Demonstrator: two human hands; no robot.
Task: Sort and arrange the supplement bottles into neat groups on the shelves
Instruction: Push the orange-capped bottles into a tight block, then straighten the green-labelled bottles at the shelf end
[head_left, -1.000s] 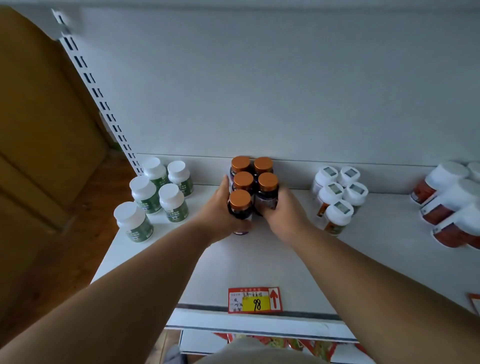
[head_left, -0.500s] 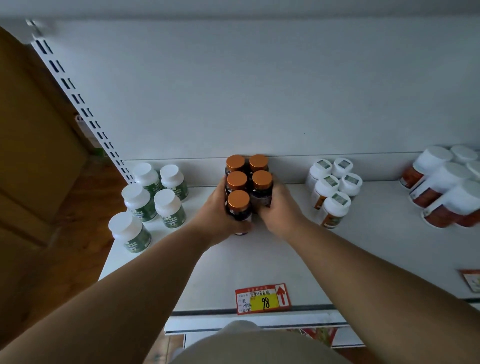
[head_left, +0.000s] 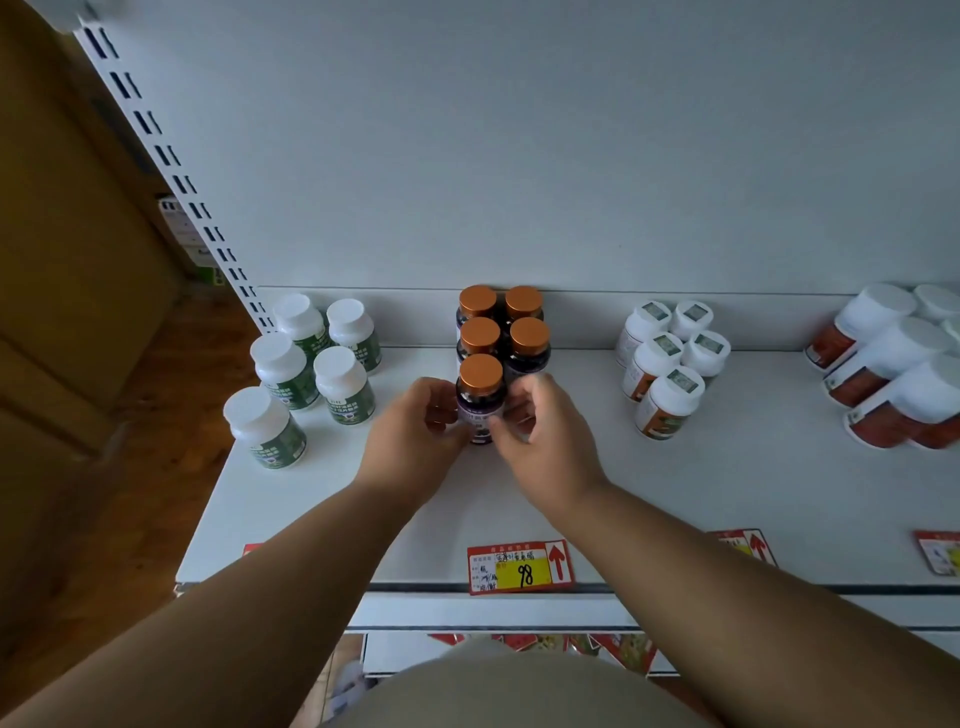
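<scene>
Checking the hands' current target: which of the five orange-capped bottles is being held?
The front orange-capped bottle, standing alone nearest the shelf edge; the left hand and right hand pinch it.

Red-and-yellow paper price tag (head_left: 521, 566) on the white metal shelf's front edge (head_left: 322, 551): handwritten "98" on the yellow patch, red up-arrow beside it. Its small printed text and all the bottle labels are too blurred to read.

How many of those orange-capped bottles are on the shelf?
5 orange-capped bottles: two at the back wall, two in front of them, one nearest, between both hands. None looks hidden.
</scene>
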